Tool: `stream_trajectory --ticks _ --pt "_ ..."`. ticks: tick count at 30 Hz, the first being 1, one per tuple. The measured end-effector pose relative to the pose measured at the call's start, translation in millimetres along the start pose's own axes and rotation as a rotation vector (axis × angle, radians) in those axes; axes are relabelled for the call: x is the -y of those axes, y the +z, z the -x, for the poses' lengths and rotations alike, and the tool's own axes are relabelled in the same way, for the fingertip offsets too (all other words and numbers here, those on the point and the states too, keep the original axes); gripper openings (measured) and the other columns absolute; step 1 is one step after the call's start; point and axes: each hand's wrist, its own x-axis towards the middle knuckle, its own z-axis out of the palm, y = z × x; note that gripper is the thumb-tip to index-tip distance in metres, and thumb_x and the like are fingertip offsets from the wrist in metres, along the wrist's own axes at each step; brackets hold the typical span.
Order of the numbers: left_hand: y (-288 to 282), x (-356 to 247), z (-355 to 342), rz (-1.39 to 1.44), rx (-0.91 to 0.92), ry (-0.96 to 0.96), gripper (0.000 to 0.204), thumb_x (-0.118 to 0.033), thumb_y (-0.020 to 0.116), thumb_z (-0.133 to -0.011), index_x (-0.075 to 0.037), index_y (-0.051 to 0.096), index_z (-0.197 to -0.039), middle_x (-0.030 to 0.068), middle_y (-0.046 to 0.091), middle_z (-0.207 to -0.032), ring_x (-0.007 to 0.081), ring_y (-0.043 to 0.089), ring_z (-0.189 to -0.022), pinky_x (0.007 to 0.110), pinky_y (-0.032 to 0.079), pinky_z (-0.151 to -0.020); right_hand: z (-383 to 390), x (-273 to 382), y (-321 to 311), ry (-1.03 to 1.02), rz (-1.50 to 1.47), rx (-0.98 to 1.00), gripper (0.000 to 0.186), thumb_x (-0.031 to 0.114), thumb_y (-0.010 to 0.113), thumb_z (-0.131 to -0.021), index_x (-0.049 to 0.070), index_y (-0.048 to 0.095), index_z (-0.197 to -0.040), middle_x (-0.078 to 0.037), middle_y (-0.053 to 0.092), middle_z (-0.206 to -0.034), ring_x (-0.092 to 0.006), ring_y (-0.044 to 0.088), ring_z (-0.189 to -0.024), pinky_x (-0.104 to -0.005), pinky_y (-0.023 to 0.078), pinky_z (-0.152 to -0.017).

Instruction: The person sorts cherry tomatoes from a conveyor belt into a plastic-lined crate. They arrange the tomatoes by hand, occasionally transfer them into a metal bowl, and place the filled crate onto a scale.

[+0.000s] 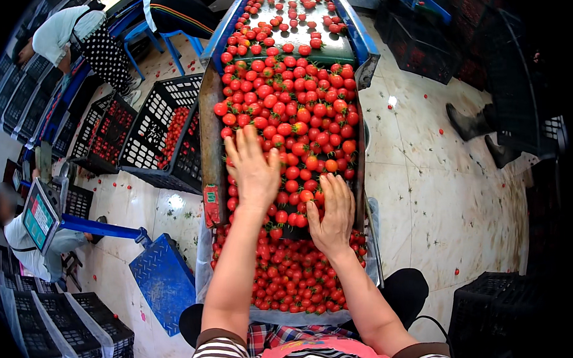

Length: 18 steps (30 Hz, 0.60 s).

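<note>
Red cherry tomatoes [296,102], some with green stems, lie thick across the sloping chute in front of me. My left hand [254,167] rests over the tomatoes along the chute's left side, its fingers stretched forward and thumb apart. Lower on the right, my right hand [332,212] lies on the tomatoes near the chute's lower end, fingers extended. Neither hand grips a tomato. Below the chute's lip, a lined container [207,265] close to my body is heaped with more tomatoes.
A green conveyor belt [332,49] between blue rails feeds the chute. Black crates [163,130] with tomatoes stand left, beside a blue platform scale [163,280] with a screen [40,214]. Other people work at left; a booted person stands right. Stacked crates [490,311] sit lower right.
</note>
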Motion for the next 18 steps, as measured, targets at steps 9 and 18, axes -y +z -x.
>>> stream_trajectory --ticks 9,18 --pt "-31.7 -23.4 42.6 0.608 0.215 0.238 0.031 -0.008 0.056 -0.093 -0.008 0.059 -0.124 0.0131 0.055 -0.134 0.0289 0.045 -0.132 0.048 0.027 -0.111 -6.7 5.1 -10.4 -0.076 0.093 0.067 0.05 0.04 0.059 -0.09 0.007 0.058 -0.127 -0.014 0.054 -0.125 -0.0331 0.045 -0.123 -0.0508 0.03 -0.105" --pt "-21.4 20.7 -50.4 -0.222 0.06 0.147 0.02 -0.005 0.058 -0.086 0.0 0.057 -0.106 0.0168 0.058 -0.11 0.0317 0.066 -0.094 0.042 0.056 -0.077 0.4 4.5 -5.1 -0.059 -0.024 -0.083 0.032 0.026 0.067 -0.084 0.008 0.063 -0.11 -0.007 0.059 -0.108 -0.0268 0.052 -0.107 -0.0452 0.034 -0.103"
